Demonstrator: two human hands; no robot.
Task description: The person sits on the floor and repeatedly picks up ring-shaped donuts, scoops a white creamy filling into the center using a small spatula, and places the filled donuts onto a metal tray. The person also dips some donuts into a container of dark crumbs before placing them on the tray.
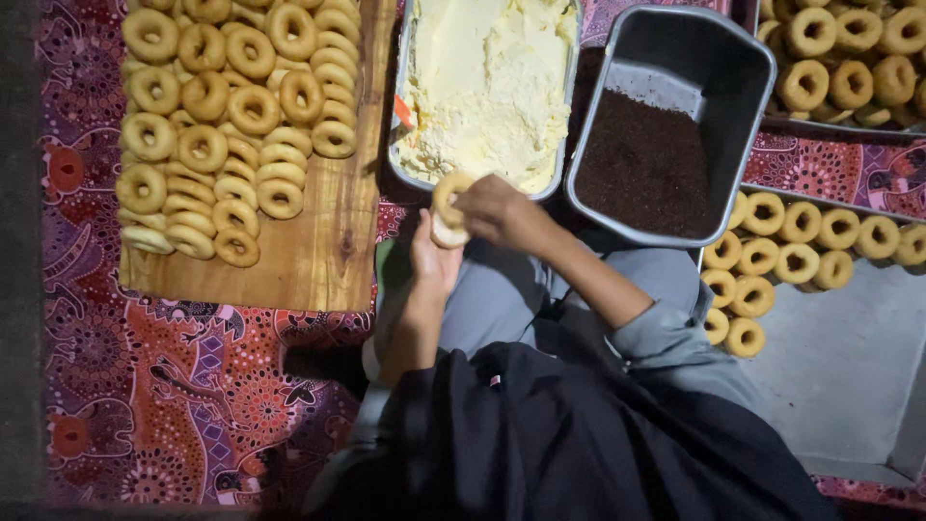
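Holding one plain ring doughnut (447, 205) just below the near edge of the cream tin (405, 145), the landmark for everything here. Cupping it from beneath with the left hand (432, 256), fingers curled up around its lower side; pinching and turning its upper rim with the right hand (494, 207), fingers closed on it from above. Showing no cream on the visible part of this doughnut, so apparently not yet coated.

Filling the cream tin: a pale yellow buttery mass, scooped and rough near the hands. Sitting just right of the cream tin: a grey tin of dark brown sprinkles (644, 164), only partly full. Lying left of the cream tin: a wooden board (323, 260) stacked with many plain doughnuts (227, 116), seemingly waiting. Resting right of the cream tin, beyond the sprinkles: metal trays (849, 357) carrying more rings, also looking bare; whether any are finished cannot be told. Judging by this, most of the work remaining. Spreading under it all: a red patterned cloth (193, 386).
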